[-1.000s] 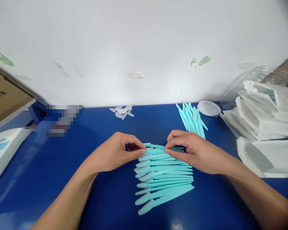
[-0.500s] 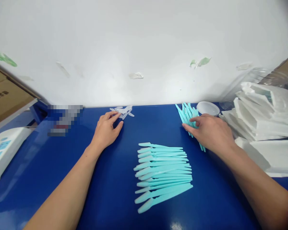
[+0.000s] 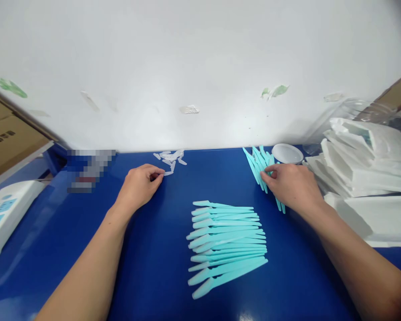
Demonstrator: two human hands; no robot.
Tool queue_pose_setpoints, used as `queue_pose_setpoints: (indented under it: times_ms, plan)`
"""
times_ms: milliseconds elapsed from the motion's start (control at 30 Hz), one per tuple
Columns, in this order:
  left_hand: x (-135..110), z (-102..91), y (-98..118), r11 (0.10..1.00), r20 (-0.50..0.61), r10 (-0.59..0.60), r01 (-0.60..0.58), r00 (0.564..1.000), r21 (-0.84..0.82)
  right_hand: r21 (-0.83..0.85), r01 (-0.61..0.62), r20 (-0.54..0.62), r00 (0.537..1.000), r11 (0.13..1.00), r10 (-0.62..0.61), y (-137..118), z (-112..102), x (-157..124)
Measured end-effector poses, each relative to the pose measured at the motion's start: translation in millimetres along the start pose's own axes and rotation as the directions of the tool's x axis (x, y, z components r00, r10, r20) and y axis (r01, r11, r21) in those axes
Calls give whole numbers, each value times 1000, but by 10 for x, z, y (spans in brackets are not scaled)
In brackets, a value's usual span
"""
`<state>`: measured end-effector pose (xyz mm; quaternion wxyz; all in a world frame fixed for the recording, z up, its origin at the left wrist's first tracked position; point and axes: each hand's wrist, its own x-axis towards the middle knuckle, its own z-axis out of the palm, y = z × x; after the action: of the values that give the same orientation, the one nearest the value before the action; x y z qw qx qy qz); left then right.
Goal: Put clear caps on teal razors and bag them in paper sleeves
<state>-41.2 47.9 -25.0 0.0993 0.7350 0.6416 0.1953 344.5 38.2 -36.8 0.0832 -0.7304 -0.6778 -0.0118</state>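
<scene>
My left hand point(image 3: 142, 185) pinches the end of a small clear plastic cap point(image 3: 169, 173) between thumb and fingertips. Just beyond it lies a loose heap of similar translucent caps point(image 3: 170, 156). At the right, my right hand point(image 3: 292, 183) reaches over a pile of turquoise eyebrow razors point(image 3: 254, 165), thumb and index finger closed on one of them. Its fingers hide part of the pile. Between my forearms several turquoise razors with pale capped heads point(image 3: 227, 240) lie side by side in a row, heads to the left.
A round white lid or shallow dish point(image 3: 287, 154) sits behind my right hand. White padded packets point(image 3: 364, 165) are stacked at the right. A white power strip point(image 3: 10, 209) and a cardboard box point(image 3: 13, 133) stand at the left. A white wall point(image 3: 200, 67) bounds the blue table point(image 3: 153, 267).
My left hand has drawn back towards me and closed on a cap, pulling it off the heap. The right hand's fingertips have come together on a razor. The row has stayed put.
</scene>
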Motion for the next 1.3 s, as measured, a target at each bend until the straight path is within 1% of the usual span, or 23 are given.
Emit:
queue_pose_setpoints:
  times_ms: [133, 200, 267, 300, 333, 367, 400, 433, 467, 500, 533, 567, 700, 800, 867, 933, 1033, 1133, 1200, 1300]
  plan:
    - [-20, -64, -30, 1000, 72, -8, 6, 997, 22, -13, -16, -17, 1000, 1000, 16, -20, -28, -9]
    - [-38, -83, -24, 999, 84, 10, -13, 996, 45, -3, -14, -60, 998, 1000, 14, -60, -87, -36]
    - [-65, -94, 14, 1000, 77, 22, -22, 997, 2, 90, 13, -120, 993, 996, -2, -126, -170, -85]
    - [-82, -97, 48, 998, 85, 18, -13, 996, -54, 188, 40, -122, 992, 981, -17, -167, -213, -115]
    - [-100, -100, 91, 992, 106, 4, 10, 994, -127, 316, 66, -85, 995, 946, -41, -210, -252, -148]
    - [-118, -104, 140, 976, 137, -15, 44, 991, -211, 465, 75, -10, 997, 882, -80, -254, -285, -180]
    - [-135, -109, 192, 952, 184, -30, 85, 982, -294, 607, 53, 95, 986, 793, -139, -295, -308, -209]
    - [-151, -116, 244, 923, 237, -38, 125, 971, -363, 719, 5, 198, 957, 695, -212, -330, -322, -235]
    - [-164, -125, 293, 899, 289, -35, 157, 957, -409, 792, -51, 277, 918, 608, -284, -357, -325, -254]
    - [-175, -135, 336, 886, 333, -22, 172, 943, -430, 832, -98, 326, 883, 545, -339, -376, -321, -268]
    - [-182, -145, 372, 886, 365, -3, 172, 931, -432, 852, -124, 349, 859, 509, -375, -387, -310, -277]
    - [-188, -155, 401, 892, 391, 14, 165, 920, -422, 859, -130, 355, 848, 495, -393, -389, -297, -281]
    - [-199, -167, 466, 906, 438, 30, 160, 899, -392, 840, -90, 348, 846, 535, -404, -361, -263, -277]
    - [-204, -150, 486, 891, 437, 24, 179, 899, -418, 820, -62, 349, 842, 570, -411, -348, -270, -276]
    - [-208, -133, 491, 857, 421, 25, 197, 907, -477, 807, -50, 353, 840, 588, -413, -355, -285, -281]
    - [-212, -110, 489, 792, 405, 36, 221, 914, -569, 799, -44, 360, 834, 600, -418, -372, -305, -291]
    - [-219, -55, 482, 643, 409, 47, 286, 911, -710, 790, -36, 372, 822, 612, -432, -403, -339, -313]
    - [-216, 21, 487, 504, 413, -16, 364, 911, -784, 794, -25, 374, 808, 608, -455, -427, -366, -337]
    - [-211, 65, 504, 446, 405, -75, 394, 911, -804, 799, -20, 373, 800, 601, -470, -440, -376, -349]
    - [-215, 92, 558, 401, 398, -128, 415, 908, -817, 804, -7, 361, 800, 594, -479, -454, -379, -358]
